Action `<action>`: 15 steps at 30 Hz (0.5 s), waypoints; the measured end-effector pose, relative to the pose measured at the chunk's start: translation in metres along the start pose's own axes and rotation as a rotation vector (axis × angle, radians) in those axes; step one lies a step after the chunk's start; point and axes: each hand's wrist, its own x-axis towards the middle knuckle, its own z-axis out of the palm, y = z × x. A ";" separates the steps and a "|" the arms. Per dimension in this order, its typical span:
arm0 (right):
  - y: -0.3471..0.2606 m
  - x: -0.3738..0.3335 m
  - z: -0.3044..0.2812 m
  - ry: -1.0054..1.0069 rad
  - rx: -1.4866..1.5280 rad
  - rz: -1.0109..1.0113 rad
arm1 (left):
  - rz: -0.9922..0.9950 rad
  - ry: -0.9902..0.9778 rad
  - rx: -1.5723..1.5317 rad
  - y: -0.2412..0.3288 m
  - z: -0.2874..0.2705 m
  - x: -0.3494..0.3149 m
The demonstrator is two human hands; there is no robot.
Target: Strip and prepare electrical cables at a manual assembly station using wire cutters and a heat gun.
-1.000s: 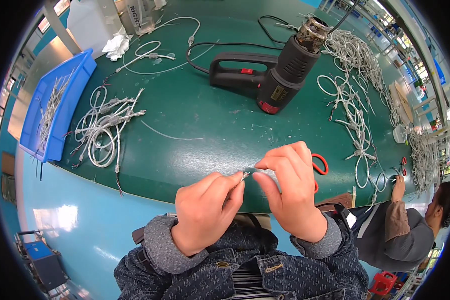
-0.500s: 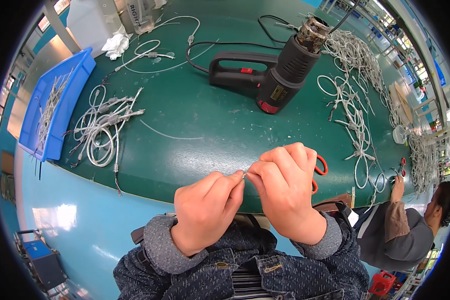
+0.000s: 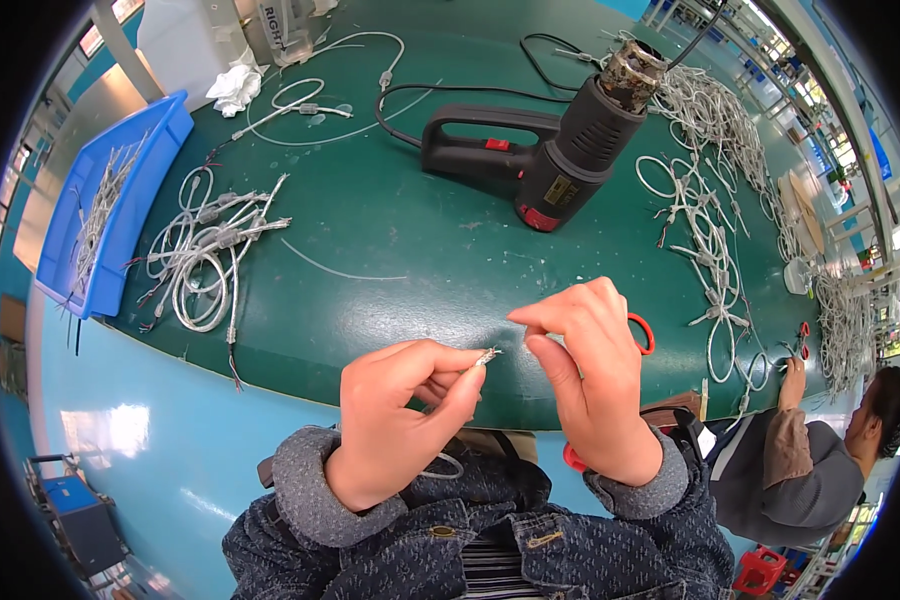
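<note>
Between thumb and forefinger, my left hand is shut on a grey cable, whose frayed silvery end sticks out past the fingertips. A curved length of the cable shows below that hand, near my jacket. To the right, my right hand is open and holds nothing I can see, its thumb apart from the fingers and its fingertips a short way from the frayed end. Red-handled scissors lie partly hidden behind my right hand.
A black heat gun stands on the green table, nozzle up. A blue tray of short cables and a bundle of cables are at left. More cables lie at right, near a seated person.
My right hand has opened and drawn away from the cable end, which now shows frayed strands. My left hand keeps its pinch and has shifted slightly left.
</note>
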 end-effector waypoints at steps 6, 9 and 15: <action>-0.004 0.002 0.003 -0.048 0.030 -0.070 | 0.005 -0.030 0.022 -0.001 -0.002 0.000; -0.002 0.001 0.003 -0.041 0.030 -0.072 | -0.011 -0.035 -0.011 -0.002 -0.002 0.000; 0.005 -0.004 0.004 -0.023 0.098 -0.025 | -0.123 -0.059 -0.114 0.000 -0.004 -0.001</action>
